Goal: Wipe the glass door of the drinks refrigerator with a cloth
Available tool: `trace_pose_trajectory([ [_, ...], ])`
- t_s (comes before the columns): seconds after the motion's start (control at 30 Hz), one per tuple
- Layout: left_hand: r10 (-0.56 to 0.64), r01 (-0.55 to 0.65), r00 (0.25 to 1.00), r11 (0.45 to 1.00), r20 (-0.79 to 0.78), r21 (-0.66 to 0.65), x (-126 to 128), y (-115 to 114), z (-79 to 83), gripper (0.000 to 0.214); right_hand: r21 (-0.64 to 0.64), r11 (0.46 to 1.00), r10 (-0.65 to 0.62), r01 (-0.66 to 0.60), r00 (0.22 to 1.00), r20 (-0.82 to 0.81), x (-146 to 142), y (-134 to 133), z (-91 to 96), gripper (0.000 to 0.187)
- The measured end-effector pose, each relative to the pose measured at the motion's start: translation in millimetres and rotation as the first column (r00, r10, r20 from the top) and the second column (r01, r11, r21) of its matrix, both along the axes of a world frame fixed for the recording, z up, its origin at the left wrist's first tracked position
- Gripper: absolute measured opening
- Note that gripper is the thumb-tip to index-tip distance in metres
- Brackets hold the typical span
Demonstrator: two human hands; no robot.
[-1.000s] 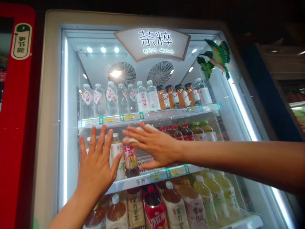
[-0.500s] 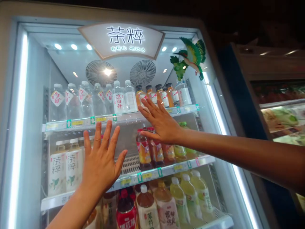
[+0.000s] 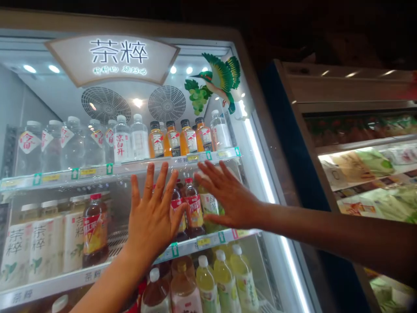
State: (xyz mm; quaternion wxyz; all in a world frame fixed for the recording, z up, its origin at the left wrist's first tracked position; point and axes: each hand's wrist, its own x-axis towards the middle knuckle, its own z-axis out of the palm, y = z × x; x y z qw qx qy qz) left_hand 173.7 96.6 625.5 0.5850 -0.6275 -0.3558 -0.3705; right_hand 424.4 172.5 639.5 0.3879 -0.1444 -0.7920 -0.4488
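My left hand (image 3: 154, 213) is raised with its fingers spread, in front of the middle shelf of a lit drinks fridge (image 3: 247, 143). Nothing is in it. To its right, my right hand (image 3: 228, 195) is also held up, open and bare, below the top shelf edge. Whether either palm touches the glass, I cannot tell. Between the hands are red-labelled tea bottles (image 3: 194, 204), partly covered by fingers. A similar red-capped bottle (image 3: 95, 230) stands left of my left hand, beside white-labelled bottles (image 3: 41, 248). Orange bottles with black caps (image 3: 188, 138) stand above.
Clear water bottles (image 3: 73, 143) line the top shelf's left side. Yellow-green bottles (image 3: 224, 278) fill the lower shelf. A fan-shaped lit sign (image 3: 114, 61) and a bird sticker (image 3: 221, 80) are at the top. Another chilled display (image 3: 374, 174) with packaged greens stands on the right.
The view has swung right, so the fridge sits further left and more of the neighbouring display shows. My right hand is lower against the shelves and closer to my left. Both stay open.
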Motion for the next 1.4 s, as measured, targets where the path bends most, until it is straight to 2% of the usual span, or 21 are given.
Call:
trace_pose_trajectory([
  [0.07,0.011,-0.011,1.0,1.0,-0.015,0.001,11.0,6.3,-0.7,0.075,0.009,1.0,0.002,-0.003,0.996,0.093,10.6,2.8,-8.1,0.1],
  [0.1,0.013,-0.013,1.0,1.0,-0.025,0.007,15.6,9.0,-0.7,0.075,0.014,1.0,-0.005,0.004,0.997,0.082,16.1,5.3,-7.6,0.099],
  [0.27,0.007,-0.005,0.998,1.0,-0.057,0.03,31.2,16.1,2.1,0.074,0.006,0.999,-0.04,0.043,0.971,-0.237,34.7,15.8,8.9,0.093],
  [0.33,0.012,-0.01,0.998,1.0,-0.059,0.025,33.0,15.8,2.6,0.074,0.014,1.0,-0.021,0.024,0.982,-0.185,32.3,12.0,-0.9,0.096],
  [0.43,0.023,-0.021,0.998,0.999,-0.064,0.026,28.5,12.7,0.6,0.072,0.039,0.999,-0.001,-0.001,0.999,0.043,26.1,5.4,-20.8,0.1],
  [0.47,0.026,-0.024,0.998,0.999,-0.065,0.024,24.9,10.8,-0.9,0.071,0.047,0.999,-0.004,0.001,0.998,0.07,25.2,5.3,-22.6,0.1],
  [0.5,0.029,-0.028,0.997,0.999,-0.066,0.022,20.2,8.5,-2.6,0.071,0.053,0.999,-0.012,0.01,0.999,0.043,24.8,6.2,-21.2,0.097],
  [0.63,0.055,-0.054,0.997,0.998,-0.054,0.019,-8.7,-4.2,-10.4,0.068,0.013,0.998,-0.053,0.06,0.955,-0.293,12.8,7.7,-10.8,0.088],
  [0.7,0.07,-0.069,0.997,0.998,-0.038,0.007,-28.3,-11.5,-14.0,0.069,-0.003,0.999,-0.043,0.044,0.964,-0.261,-7.3,-1.1,-21.6,0.092],
  [0.77,0.081,-0.081,0.997,0.997,-0.021,-0.012,-50.6,-19.0,-17.0,0.071,-0.012,1.0,-0.009,0.008,0.997,-0.078,-34.4,-14.9,-39.1,0.099],
  [0.83,0.09,-0.09,0.996,0.996,-0.007,-0.029,-75.1,-26.8,-19.4,0.073,-0.02,1.0,0.015,-0.014,0.998,0.068,-63.1,-27.3,-49.1,0.1],
  [0.87,0.094,-0.094,0.996,0.995,-0.003,-0.035,-88.0,-30.9,-20.4,0.073,-0.019,1.0,0.014,-0.012,0.997,0.072,-76.9,-31.5,-48.6,0.099],
  [0.97,0.11,-0.109,0.994,0.993,0.01,-0.041,-127.9,-44.5,-23.5,0.074,0.003,1.0,-0.016,0.016,0.991,-0.13,-117.7,-38.2,-34.5,0.094],
  [1.03,0.123,-0.122,0.992,0.991,0.021,-0.047,-154.9,-54.2,-25.9,0.074,0.01,1.0,-0.018,0.02,0.983,-0.182,-147.0,-44.0,-31.3,0.096],
  [1.17,0.151,-0.148,0.987,0.987,0.051,-0.07,-209.2,-72.6,-31.4,0.075,0.038,0.998,0.034,-0.04,0.99,0.135,-208.3,-65.1,-49.2,0.097],
  [1.2,0.159,-0.154,0.986,0.985,0.058,-0.077,-222.4,-76.8,-32.7,0.075,0.044,0.998,0.037,-0.045,0.985,0.171,-222.6,-70.2,-51.5,0.096],
  [1.27,0.168,-0.161,0.983,0.982,0.069,-0.096,-247.2,-84.3,-35.1,0.075,0.033,0.999,0.024,-0.027,0.995,0.099,-248.7,-77.8,-48.6,0.093],
  [1.33,0.166,-0.156,0.983,0.98,0.084,-0.121,-268.6,-90.7,-37.9,0.075,-0.004,1.0,-0.003,0.003,0.997,-0.071,-272.1,-82.8,-42.4,0.094],
  [1.4,0.162,-0.147,0.982,0.979,0.098,-0.142,-285.5,-95.8,-41.6,0.075,-0.016,1.0,-0.009,0.007,0.993,-0.116,-293.0,-87.3,-42.0,0.097],
])
